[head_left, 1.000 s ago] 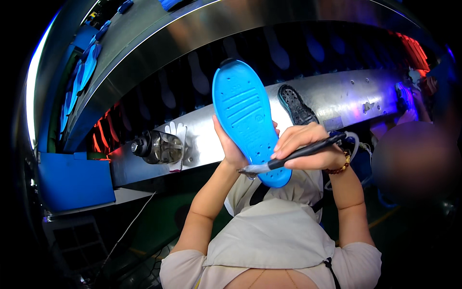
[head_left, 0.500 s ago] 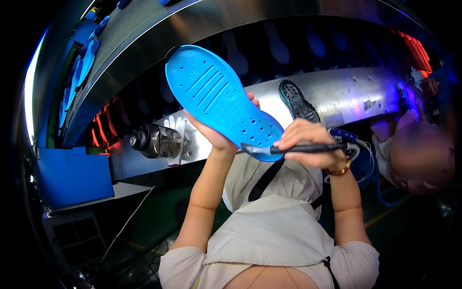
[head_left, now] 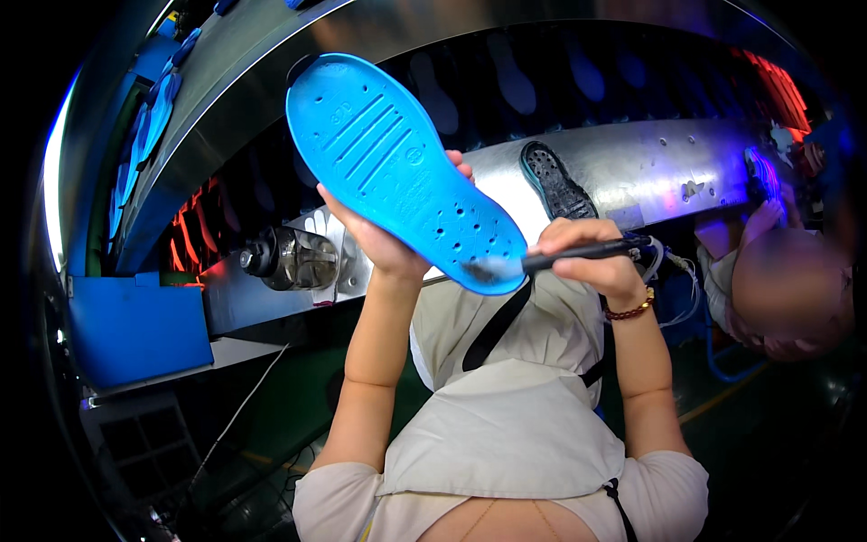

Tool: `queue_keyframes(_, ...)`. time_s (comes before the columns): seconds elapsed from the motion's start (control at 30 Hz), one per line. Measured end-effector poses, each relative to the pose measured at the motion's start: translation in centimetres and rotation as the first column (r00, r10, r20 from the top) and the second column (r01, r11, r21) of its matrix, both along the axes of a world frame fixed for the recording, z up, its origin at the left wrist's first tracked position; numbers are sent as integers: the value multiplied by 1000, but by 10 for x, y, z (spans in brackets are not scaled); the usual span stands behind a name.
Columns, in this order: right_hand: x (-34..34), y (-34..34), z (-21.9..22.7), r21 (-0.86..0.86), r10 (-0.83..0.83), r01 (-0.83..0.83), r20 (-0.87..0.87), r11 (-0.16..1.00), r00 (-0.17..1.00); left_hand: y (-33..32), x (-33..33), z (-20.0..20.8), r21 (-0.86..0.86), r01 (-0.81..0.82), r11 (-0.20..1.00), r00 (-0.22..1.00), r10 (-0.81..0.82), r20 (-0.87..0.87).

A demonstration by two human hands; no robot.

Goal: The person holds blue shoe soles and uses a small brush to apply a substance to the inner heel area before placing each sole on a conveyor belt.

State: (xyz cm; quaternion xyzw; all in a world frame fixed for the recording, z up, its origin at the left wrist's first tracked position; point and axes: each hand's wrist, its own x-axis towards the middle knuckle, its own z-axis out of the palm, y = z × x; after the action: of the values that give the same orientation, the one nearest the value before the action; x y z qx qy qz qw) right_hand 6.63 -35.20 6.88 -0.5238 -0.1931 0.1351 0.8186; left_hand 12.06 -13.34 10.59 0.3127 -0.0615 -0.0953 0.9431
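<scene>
A bright blue shoe sole (head_left: 397, 167) with grooves at its wide upper end and small holes toward its lower end is held up in front of me, slanting down to the right. My left hand (head_left: 388, 237) grips it from beneath, thumb along its near edge and fingertips showing past the far edge. In my right hand (head_left: 591, 262) is a brush (head_left: 578, 255) with a black handle. Its pale, dark-tipped bristles touch the sole's lower end among the holes. A black shoe sole with a teal rim (head_left: 557, 181) lies on the metal ledge beyond my right hand.
A metal ledge (head_left: 632, 172) curves across in front of a dark rack of hanging soles. A dark translucent bottle (head_left: 291, 257) and a pale glove (head_left: 341, 239) lie at left, near a blue box (head_left: 140, 330). At far right, another person (head_left: 786, 280) works beside bundled cables.
The blue sole and my left hand have shifted up and left. The brush has moved from the sole's near edge onto its face among the holes.
</scene>
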Motion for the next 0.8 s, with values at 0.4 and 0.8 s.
queue_keyframes(0.4,-20,24,20,-139,-66,76,75,987,995,10,-17,-42,60,339,939,936,-330,-119)
queue_keyframes(0.8,4,-1,46,-407,345,-180,379,895,858,9,-5,-9,292,726,622,687,-660,-302)
